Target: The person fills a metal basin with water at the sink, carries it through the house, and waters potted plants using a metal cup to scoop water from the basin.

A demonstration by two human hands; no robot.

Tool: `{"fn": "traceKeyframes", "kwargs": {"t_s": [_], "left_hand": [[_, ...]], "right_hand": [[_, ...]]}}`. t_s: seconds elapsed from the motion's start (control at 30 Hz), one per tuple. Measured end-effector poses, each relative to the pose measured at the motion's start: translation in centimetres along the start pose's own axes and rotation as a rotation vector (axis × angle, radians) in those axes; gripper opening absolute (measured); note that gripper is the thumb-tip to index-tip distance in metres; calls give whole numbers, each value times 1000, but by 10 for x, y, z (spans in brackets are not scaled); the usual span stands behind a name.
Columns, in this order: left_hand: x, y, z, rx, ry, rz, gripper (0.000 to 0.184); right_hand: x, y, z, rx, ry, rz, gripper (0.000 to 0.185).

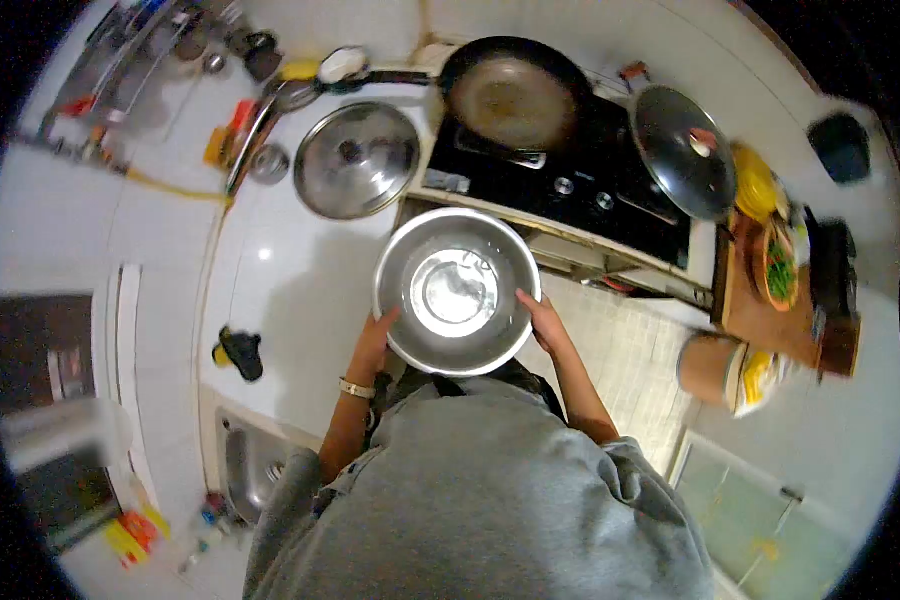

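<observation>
Both of my hands carry a wide stainless steel basin (410, 344) in front of my body. My left hand (373, 335) grips its left rim, thumb over the edge, and a band circles that wrist. On the opposite rim my right hand (541, 318) is closed the same way. Light glints off the basin's bottom; whether it contains water I cannot tell. Ahead of the basin is a black gas stove (570, 180) bearing a dark wok (515, 95). A glass lid (357, 160) lies on the white counter to the left of the stove.
A second lid (683, 150) leans at the stove's right side. Farther right, a basket of green vegetables (780, 265) rests on a wooden surface (750, 310). A steel sink (253, 460) is at lower left, near a small black item (238, 353). A brown bin (708, 367) stands at right.
</observation>
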State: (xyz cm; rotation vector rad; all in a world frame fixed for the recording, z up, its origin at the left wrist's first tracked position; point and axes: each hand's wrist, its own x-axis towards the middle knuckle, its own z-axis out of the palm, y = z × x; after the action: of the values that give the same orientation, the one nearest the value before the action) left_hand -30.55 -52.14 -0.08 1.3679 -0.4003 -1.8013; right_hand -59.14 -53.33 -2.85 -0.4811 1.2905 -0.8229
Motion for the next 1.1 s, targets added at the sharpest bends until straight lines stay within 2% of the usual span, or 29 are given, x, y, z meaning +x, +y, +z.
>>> {"fn": "traceKeyframes", "kwargs": {"t_s": [0.1, 0.2, 0.27, 0.3, 0.43, 0.5, 0.57, 0.6, 0.63, 0.67, 0.7, 0.77, 0.8, 0.83, 0.87, 0.9, 1.0, 1.03, 1.1], "left_hand": [[18, -28, 11, 164, -148, 66, 47], [44, -27, 29, 187, -290, -63, 47], [42, -27, 43, 652, -500, 298, 46], [44, -50, 41, 601, -521, 258, 46], [33, -42, 100, 503, -503, -112, 46], [32, -50, 111, 692, -686, 99, 45], [23, -62, 138, 587, -617, -132, 43], [32, -76, 145, 632, -661, -115, 42], [30, -84, 156, 684, -659, -142, 43], [24, -95, 171, 740, -648, -161, 44], [27, -113, 180, 646, -676, -174, 45], [11, -125, 216, 808, -624, -179, 44], [29, -148, 214, 756, -663, -147, 43], [13, -153, 236, 778, -675, -112, 44], [-7, -155, 257, 907, -631, -133, 42], [-6, -171, 268, 906, -654, -123, 42], [-9, -214, 300, 948, -699, -161, 40], [-4, -231, 311, 840, -766, -160, 39], [-19, -253, 341, 864, -752, -213, 38]], "right_hand": [[-23, 26, -35, 91, 73, -119, 47], [-49, 27, -47, 172, 201, -160, 48], [-65, 35, -58, 213, 302, -183, 49], [-72, 66, -67, 233, 329, -233, 49], [-104, 95, -85, 358, 441, -275, 49], [-121, 104, -100, 397, 489, -256, 50], [-127, 132, -119, 370, 589, -243, 50], [-111, 170, -141, 301, 711, -210, 53], [-124, 169, -145, 329, 731, -228, 55], [-135, 168, -152, 359, 740, -249, 56], [-148, 168, -159, 442, 719, -249, 56], [-168, 166, -177, 590, 665, -253, 55], [-174, 173, -190, 588, 682, -287, 53], [-175, 181, -200, 582, 700, -321, 51], [-177, 189, -215, 580, 715, -355, 50], [-193, 181, -224, 688, 659, -443, 45], [-222, 194, -267, 730, 668, -515, 47], [-230, 193, -277, 757, 718, -510, 44], [-263, 185, -301, 786, 772, -466, 43]]}}
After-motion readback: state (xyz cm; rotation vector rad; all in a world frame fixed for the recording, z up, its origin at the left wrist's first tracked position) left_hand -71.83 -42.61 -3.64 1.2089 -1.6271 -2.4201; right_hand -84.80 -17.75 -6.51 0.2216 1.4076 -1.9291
